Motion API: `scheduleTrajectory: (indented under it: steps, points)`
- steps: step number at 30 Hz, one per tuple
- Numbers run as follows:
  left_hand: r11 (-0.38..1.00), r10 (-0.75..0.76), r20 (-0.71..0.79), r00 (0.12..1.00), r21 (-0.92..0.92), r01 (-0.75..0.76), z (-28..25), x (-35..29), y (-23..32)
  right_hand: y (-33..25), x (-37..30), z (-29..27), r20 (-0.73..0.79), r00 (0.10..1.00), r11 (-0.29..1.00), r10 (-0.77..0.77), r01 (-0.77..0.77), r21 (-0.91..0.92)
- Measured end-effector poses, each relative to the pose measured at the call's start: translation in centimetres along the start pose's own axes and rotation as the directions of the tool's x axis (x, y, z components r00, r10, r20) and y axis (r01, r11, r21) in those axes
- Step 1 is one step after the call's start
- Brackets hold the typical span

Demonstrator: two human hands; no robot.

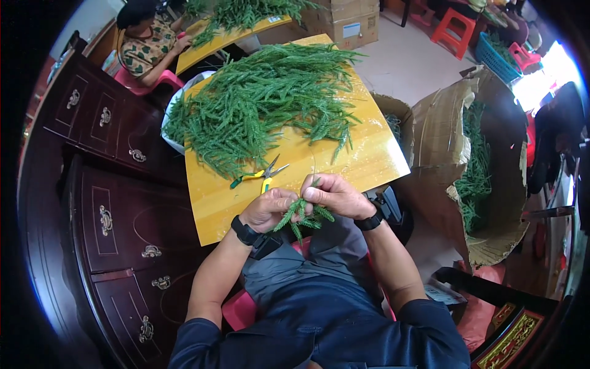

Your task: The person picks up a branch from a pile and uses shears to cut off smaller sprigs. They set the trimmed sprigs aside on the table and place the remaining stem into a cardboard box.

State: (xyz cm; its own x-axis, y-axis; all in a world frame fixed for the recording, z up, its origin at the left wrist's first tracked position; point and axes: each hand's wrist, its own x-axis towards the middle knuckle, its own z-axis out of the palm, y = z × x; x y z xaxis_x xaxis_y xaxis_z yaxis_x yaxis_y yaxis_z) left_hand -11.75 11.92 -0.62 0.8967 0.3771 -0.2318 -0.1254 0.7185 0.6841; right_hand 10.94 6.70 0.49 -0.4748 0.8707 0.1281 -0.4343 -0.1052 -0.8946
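Close together over my lap, at the table's near edge, both hands hold one small green artificial pine sprig (301, 216). My left hand (268, 208) pinches it from the left, fingers closed. My right hand (337, 195) grips it from the right, thumb pressed on the stem. A thin wire-like strand rises above the right fingers. Just beyond my hands, pliers (265, 174) with yellow and green handles lie on the yellow wooden table (369, 144), jaws apart. Behind them spreads a large heap of green artificial pine sprigs (258, 98).
Dark wooden drawers (117, 203) stand along my left. At right, a torn cardboard box (439, 135) holds more greenery. Another person (147, 46) sits at a second table (203, 49) with greenery, far left. A red stool (453, 32) and a blue basket (496, 58) stand far right.
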Motion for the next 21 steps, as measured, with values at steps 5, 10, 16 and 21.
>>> scheduleTrajectory:
  steps: [5, 10, 16, 21]
  points:
    - [0.999, 0.000, 0.034, 0.999, -0.050, 0.002, 0.1, 0.0, -0.2, -0.1, 0.0, 0.1, 0.017, 1.000, 0.999, 0.020, -0.019, -0.051]
    - [0.986, 0.024, -0.019, 1.000, 0.168, -0.020, 0.9, 0.0, 0.1, 0.5, -0.1, -0.1, -0.009, 1.000, 0.985, 0.028, -0.029, -0.169]
    - [0.893, 0.087, -0.198, 0.976, 0.450, 0.012, 2.7, 0.6, 0.5, 1.1, 0.2, -0.2, -0.134, 0.990, 0.932, -0.040, -0.011, -0.362]
    - [0.321, 0.272, -0.387, 0.881, 0.900, 0.296, 4.5, 1.7, 2.0, 1.3, 0.8, 0.8, -0.415, 0.899, 0.770, -0.142, -0.163, -0.617]
